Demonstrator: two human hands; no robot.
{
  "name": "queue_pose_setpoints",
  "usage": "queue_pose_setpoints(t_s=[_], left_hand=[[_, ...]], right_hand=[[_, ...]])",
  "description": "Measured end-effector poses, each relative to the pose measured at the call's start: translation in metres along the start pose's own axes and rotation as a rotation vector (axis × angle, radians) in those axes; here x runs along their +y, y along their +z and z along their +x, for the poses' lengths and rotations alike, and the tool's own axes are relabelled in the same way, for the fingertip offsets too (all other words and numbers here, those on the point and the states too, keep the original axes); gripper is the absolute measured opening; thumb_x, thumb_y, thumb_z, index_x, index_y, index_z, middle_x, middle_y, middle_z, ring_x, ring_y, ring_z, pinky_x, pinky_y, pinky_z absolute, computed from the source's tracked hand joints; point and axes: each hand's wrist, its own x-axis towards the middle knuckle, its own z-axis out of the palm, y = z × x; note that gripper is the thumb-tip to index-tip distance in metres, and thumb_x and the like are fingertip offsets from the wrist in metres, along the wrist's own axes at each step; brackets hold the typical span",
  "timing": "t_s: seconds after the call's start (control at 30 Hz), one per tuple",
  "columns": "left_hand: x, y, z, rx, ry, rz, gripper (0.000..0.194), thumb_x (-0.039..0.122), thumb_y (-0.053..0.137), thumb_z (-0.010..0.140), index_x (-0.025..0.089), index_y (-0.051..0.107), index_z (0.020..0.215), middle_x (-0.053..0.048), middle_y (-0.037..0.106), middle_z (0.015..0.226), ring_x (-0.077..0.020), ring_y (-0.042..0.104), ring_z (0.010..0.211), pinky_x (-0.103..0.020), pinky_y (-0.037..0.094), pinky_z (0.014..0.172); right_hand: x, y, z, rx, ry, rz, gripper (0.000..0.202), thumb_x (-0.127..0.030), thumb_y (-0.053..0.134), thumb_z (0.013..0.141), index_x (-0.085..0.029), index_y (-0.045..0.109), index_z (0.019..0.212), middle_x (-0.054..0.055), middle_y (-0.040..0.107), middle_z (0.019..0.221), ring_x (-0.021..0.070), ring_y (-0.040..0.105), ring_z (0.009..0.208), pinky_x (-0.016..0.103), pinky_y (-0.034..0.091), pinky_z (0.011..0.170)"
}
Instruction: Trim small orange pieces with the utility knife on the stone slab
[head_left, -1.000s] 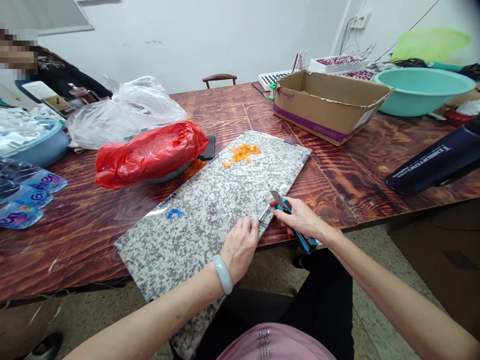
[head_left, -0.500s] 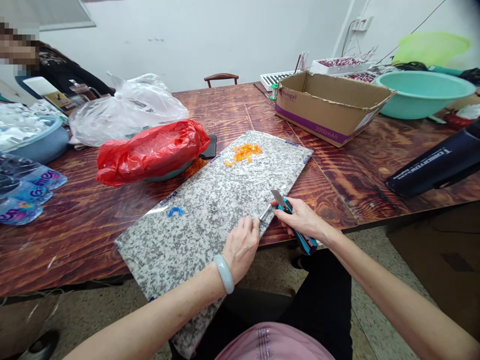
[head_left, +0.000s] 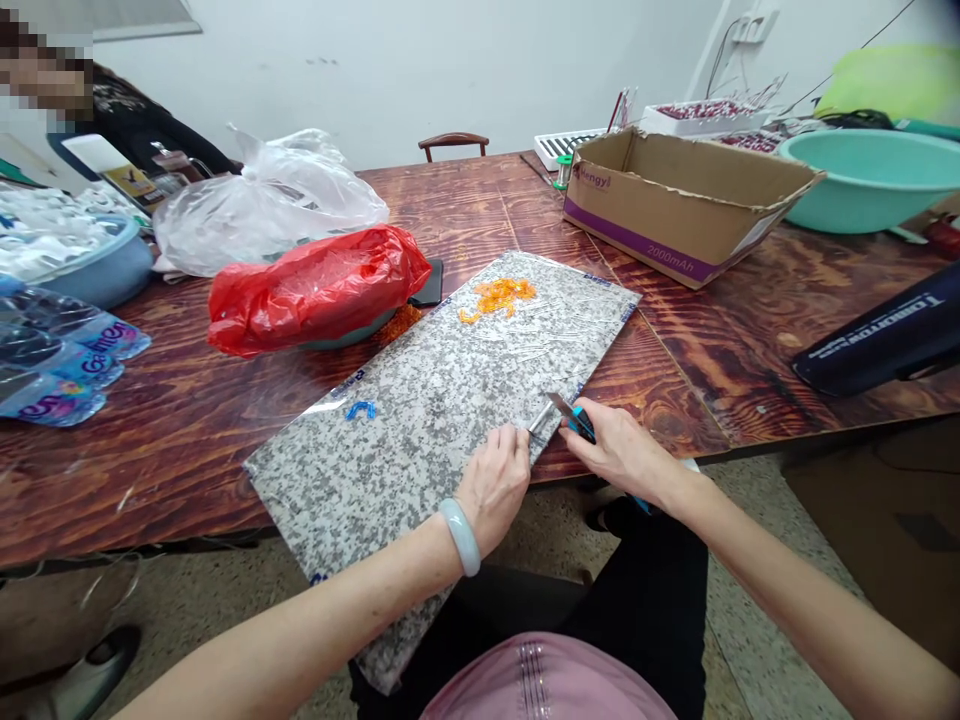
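My right hand (head_left: 626, 450) is closed around a blue and black utility knife (head_left: 581, 424) with its blade out, pointing up and left. Next to the blade lies a thin silvery rod-like piece (head_left: 541, 416) near the right edge of the grey speckled board (head_left: 390, 480). My left hand (head_left: 495, 475), with a pale bangle at the wrist, pinches the near end of that piece against the board. Its fingertips are partly hidden. Farther up the board are orange translucent bits (head_left: 504, 297), thin clear strands (head_left: 540, 335) and, at left, small blue pieces (head_left: 361, 410).
A red plastic bag (head_left: 319, 290) covers a bowl left of the board, with a white bag (head_left: 270, 205) behind. A cardboard box (head_left: 686, 215), a turquoise basin (head_left: 877, 180) and a dark cylindrical object (head_left: 877, 340) stand at right. Another person (head_left: 150, 120) is at far left.
My right hand has turned over the knife, so its handle is now mostly hidden. The blade has tipped lower, towards the silvery piece. The left hand keeps its hold.
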Motion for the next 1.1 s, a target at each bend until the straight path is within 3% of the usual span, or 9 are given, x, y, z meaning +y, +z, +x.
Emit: queue_pose_setpoints(t_s=[0.13,0.33,0.7,0.87,1.1], left_hand=[[0.001,0.001,0.0,-0.004,-0.005,-0.012,0.022,0.008,0.032,0.085,0.011,0.045,0.102,-0.007,0.047,0.087,-0.0187,0.049,0.082,-0.028,0.046,0.067],[0.001,0.001,0.001,0.001,-0.014,-0.017,0.021,0.008,0.032,0.084,0.012,0.045,0.1,-0.006,0.046,0.087,-0.0186,0.049,0.081,-0.028,0.046,0.066],[0.0,0.0,0.001,0.016,-0.007,-0.031,0.019,0.007,0.032,0.084,0.012,0.044,0.098,-0.006,0.046,0.086,-0.0184,0.048,0.082,-0.027,0.045,0.064],[-0.001,-0.004,0.002,-0.032,-0.009,-0.073,0.02,0.007,0.033,0.084,0.012,0.044,0.1,-0.006,0.047,0.087,-0.0181,0.049,0.081,-0.027,0.045,0.065],[-0.022,-0.005,-0.003,-0.057,0.007,-0.237,0.017,0.02,0.034,0.088,0.018,0.045,0.101,-0.004,0.047,0.088,-0.0154,0.049,0.079,-0.026,0.045,0.068]], right_hand=[[-0.009,0.011,-0.014,-0.129,0.019,-0.22,0.015,-0.033,0.04,0.082,-0.019,0.045,0.08,0.001,0.054,0.064,0.0145,0.052,0.061,0.024,0.025,0.054],[-0.02,0.016,-0.017,-0.207,0.04,-0.349,0.014,-0.031,0.037,0.083,-0.018,0.045,0.084,0.005,0.059,0.073,0.0183,0.058,0.067,0.025,0.023,0.053],[-0.034,0.016,-0.017,-0.25,0.12,-0.444,0.016,-0.029,0.035,0.086,-0.017,0.045,0.091,0.007,0.061,0.078,0.0231,0.061,0.074,0.027,0.032,0.057],[-0.04,0.019,-0.017,-0.273,0.161,-0.509,0.016,-0.025,0.037,0.086,-0.016,0.043,0.098,0.01,0.062,0.081,0.0249,0.062,0.076,0.028,0.037,0.059],[-0.043,0.019,-0.016,-0.305,0.191,-0.492,0.016,-0.024,0.034,0.088,-0.014,0.043,0.098,0.012,0.062,0.083,0.0247,0.062,0.075,0.028,0.039,0.059]])
